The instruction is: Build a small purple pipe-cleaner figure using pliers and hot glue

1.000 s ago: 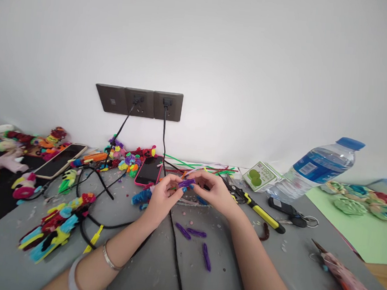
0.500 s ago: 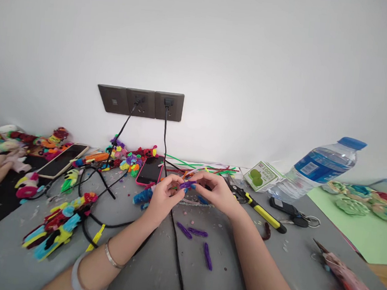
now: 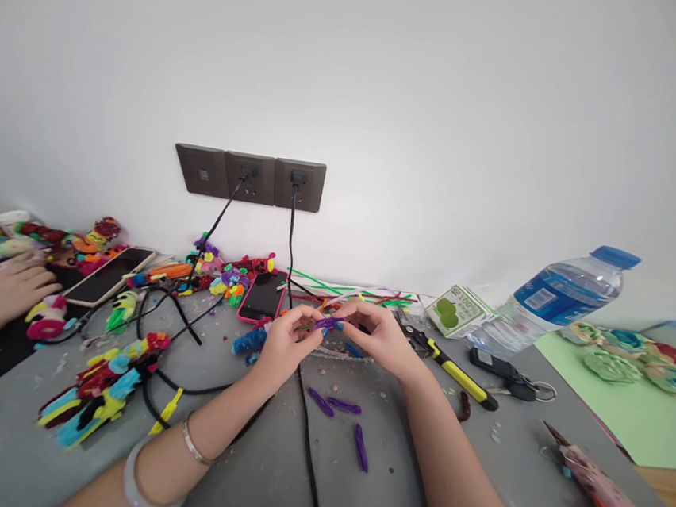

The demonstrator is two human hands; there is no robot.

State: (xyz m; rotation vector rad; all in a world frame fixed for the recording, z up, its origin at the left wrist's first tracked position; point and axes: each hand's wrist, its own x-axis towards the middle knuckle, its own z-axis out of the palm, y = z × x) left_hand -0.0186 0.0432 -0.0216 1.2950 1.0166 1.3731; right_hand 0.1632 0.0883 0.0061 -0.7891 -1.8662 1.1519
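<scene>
My left hand (image 3: 286, 346) and my right hand (image 3: 376, 335) meet over the grey table (image 3: 244, 484), both pinching a short purple pipe-cleaner piece (image 3: 327, 323) between fingertips. Three more purple pieces (image 3: 341, 418) lie on the table just below my hands. A blue fuzzy piece (image 3: 247, 342) sits left of my left hand. A black cable (image 3: 306, 442) runs under my hands toward me.
Yellow-handled pliers (image 3: 450, 365) and keys (image 3: 506, 371) lie right of my hands, beyond them a water bottle (image 3: 554, 298) on its side. Colourful pipe-cleaner figures (image 3: 101, 384) and two phones (image 3: 262, 297) crowd the left. Another person's hand (image 3: 9, 288) rests at far left. A glue gun (image 3: 602, 494) lies at lower right.
My hands stay together on the purple piece, barely shifting. The other person's hand at far left has moved right and opened flat.
</scene>
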